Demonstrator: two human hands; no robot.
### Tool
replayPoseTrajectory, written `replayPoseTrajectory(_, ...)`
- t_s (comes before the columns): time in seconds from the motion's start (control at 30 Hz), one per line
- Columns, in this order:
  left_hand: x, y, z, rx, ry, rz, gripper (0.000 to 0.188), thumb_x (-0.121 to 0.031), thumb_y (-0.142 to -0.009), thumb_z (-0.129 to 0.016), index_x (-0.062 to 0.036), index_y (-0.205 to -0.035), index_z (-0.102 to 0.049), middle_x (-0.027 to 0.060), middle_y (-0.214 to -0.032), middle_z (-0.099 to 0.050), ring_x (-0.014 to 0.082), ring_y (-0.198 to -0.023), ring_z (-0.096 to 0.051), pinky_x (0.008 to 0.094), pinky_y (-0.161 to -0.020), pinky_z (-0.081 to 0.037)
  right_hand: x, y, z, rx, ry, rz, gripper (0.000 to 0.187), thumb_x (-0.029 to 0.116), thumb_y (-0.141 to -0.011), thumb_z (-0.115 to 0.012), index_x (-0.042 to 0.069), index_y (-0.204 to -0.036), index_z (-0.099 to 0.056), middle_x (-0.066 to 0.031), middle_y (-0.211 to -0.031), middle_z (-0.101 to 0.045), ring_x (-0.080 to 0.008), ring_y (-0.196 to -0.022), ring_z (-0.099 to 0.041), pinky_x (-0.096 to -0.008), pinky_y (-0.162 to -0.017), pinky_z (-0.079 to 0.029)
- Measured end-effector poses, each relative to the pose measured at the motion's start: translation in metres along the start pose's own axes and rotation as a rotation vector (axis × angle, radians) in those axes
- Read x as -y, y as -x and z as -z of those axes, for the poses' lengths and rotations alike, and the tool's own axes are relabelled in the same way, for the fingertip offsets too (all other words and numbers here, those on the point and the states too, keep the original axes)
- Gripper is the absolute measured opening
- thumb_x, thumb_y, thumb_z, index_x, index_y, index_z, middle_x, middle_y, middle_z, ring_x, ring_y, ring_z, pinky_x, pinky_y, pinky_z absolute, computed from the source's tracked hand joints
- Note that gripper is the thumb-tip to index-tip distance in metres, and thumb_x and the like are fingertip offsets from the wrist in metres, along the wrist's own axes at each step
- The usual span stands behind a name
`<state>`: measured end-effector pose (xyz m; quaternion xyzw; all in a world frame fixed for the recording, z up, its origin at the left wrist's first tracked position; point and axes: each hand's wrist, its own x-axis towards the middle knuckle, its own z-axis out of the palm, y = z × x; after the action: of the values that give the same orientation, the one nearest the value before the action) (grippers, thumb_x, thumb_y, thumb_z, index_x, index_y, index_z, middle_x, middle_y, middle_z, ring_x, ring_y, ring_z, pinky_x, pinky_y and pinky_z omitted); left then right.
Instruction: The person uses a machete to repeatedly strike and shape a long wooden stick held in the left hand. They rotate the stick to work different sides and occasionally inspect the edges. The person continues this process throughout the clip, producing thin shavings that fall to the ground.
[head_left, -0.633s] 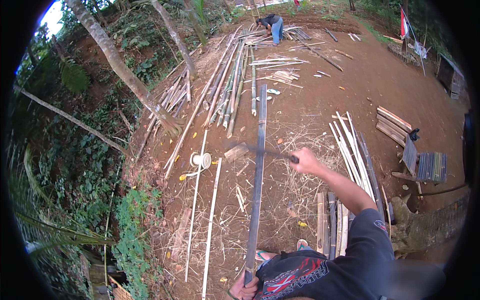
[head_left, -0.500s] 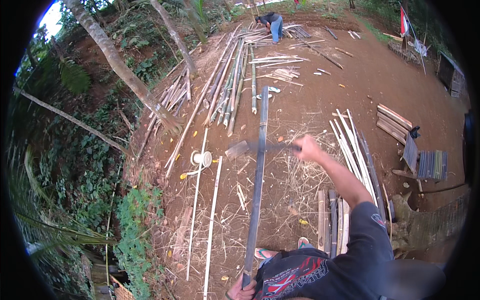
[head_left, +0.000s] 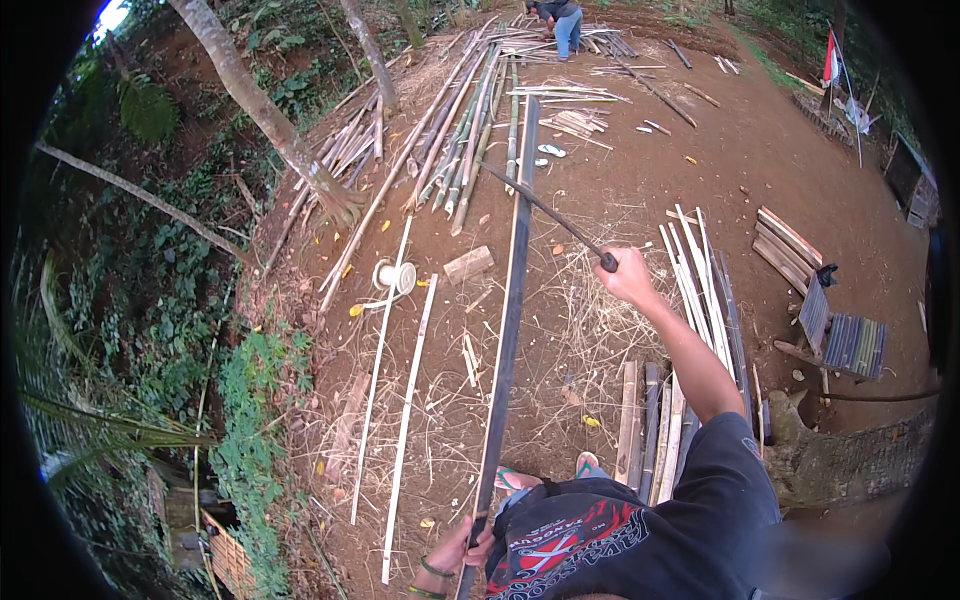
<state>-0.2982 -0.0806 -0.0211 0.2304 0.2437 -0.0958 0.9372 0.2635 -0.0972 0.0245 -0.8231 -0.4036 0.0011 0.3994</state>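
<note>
A long, dark split bamboo strip stretches away from beside my body, with a pale edge along its left side. Near its close end, my left hand wraps around it, a thin band on the wrist. My right hand is closed on the dark handle of a machete. The long narrow blade points up and left, crossing the strip's far part; whether it touches is hard to tell.
Two pale slats and a white spool lie to the left, near a wood block. Shavings litter the ground. Bamboo pieces lie right; poles are piled ahead, where another person bends. A planted slope drops off left.
The machete has swung from lying level across the strip's middle to slanting up toward its far end. My left hand now shows higher and further left along with the strip.
</note>
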Motion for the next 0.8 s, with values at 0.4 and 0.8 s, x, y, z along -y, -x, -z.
replayPoseTrajectory(0.4, -0.042, -0.070, -0.041, -0.786, -0.888, -0.440, 0.037, -0.035, -0.100, -0.055, -0.0018, -0.086, -0.061, 0.0039, -0.053, -0.058, 0.0101, -0.045, -0.058, 0.0251, -0.043, -0.045, 0.060, 0.117, -0.038, 0.280, 0.214, 0.506, 0.013, 0.020, -0.070, -0.067, 0.009, -0.071, -0.060, -0.0060, -0.053, -0.058, -0.0206, -0.042, -0.057, -0.0380, -0.042, -0.047)
replayPoseTrajectory(0.8, 0.004, -0.062, -0.037, -0.946, -0.971, -0.466, 0.029, -0.030, -0.094, -0.063, -0.0016, -0.087, -0.067, 0.0054, -0.054, -0.061, 0.0122, -0.043, -0.059, 0.0304, -0.042, -0.047, 0.033, 0.018, -0.007, 0.328, 0.456, 0.067, 0.011, 0.017, -0.080, -0.058, 0.008, -0.077, -0.064, -0.0056, -0.054, -0.057, -0.0194, -0.044, -0.056, -0.0368, -0.049, -0.053)
